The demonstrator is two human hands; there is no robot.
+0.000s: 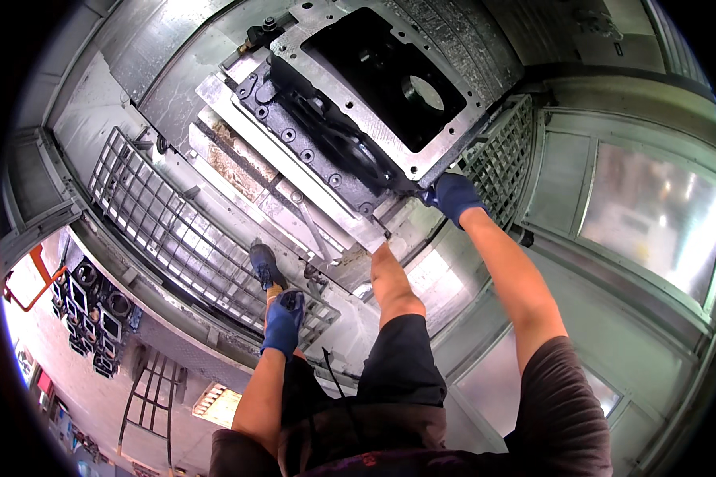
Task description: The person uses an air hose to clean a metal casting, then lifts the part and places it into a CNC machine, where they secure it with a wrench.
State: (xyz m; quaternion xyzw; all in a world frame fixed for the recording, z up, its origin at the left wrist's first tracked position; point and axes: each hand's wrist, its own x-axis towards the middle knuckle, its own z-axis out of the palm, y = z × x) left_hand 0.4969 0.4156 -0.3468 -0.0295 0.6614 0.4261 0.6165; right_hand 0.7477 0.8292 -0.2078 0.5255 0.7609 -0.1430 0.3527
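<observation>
My R hand (452, 195), gloved, fingers curled on the near corner of the casting (350, 103), which sits seated on the fixture plate (294, 171); L hand (282, 322) rests closed on my knee, so prob. just positioning left.

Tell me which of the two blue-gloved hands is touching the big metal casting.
The right blue-gloved hand: it reaches up to the corner of the grey metal casting. The left blue-gloved hand hangs low by the knee, touching no casting.

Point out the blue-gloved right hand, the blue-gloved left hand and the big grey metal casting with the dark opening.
Blue-gloved right hand (453, 195): head view, back of the glove, at the casting's corner.
Blue-gloved left hand (282, 326): head view, back of the glove, near the knee.
Big grey metal casting (350, 103): head view, its machined flange left of the dark opening.
</observation>
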